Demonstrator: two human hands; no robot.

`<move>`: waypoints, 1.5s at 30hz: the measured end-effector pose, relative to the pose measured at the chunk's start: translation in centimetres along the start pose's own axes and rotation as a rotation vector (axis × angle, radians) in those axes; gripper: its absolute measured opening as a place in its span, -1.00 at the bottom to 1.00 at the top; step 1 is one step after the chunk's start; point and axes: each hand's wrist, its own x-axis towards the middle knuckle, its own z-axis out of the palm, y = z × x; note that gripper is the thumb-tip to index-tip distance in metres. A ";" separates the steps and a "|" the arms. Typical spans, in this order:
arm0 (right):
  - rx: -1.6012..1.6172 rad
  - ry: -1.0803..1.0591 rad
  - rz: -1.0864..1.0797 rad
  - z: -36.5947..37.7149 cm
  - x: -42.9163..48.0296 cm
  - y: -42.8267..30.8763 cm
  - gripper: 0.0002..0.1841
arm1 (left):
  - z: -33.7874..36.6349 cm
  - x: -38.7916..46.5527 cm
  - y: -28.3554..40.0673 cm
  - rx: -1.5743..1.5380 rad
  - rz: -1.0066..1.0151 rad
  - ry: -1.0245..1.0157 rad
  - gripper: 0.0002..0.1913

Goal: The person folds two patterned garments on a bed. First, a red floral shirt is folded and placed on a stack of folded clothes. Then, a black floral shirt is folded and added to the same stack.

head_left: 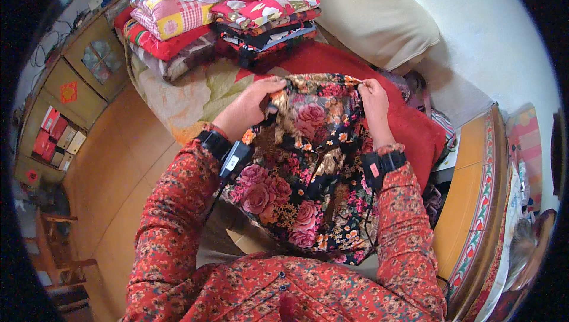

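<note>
Both of my hands grip a black floral garment [302, 188] printed with pink roses and small orange and white flowers. My left hand [251, 104] pinches its upper left corner. At the upper right corner, my right hand [375, 106] has the cloth between thumb and fingers. The top edge is stretched between the hands, while the lower part hangs in loose folds toward my lap. Beneath and beyond the garment lies a red blanket [413, 135]. Which part of the garment forms the held edge, I cannot tell.
Folded floral clothes [269, 6] are stacked at the far side, beside a pile of folded bedding [171, 19]. A large cream cushion [369, 15] leans by the wall. To the left stands a wooden cabinet [73, 82]; at right runs a tiled ledge [462, 179].
</note>
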 end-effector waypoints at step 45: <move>-0.253 -0.494 0.063 5.1 1.3 2.0 -0.70 | -0.2 5.8 -7.3 0.746 -0.168 0.091 -0.77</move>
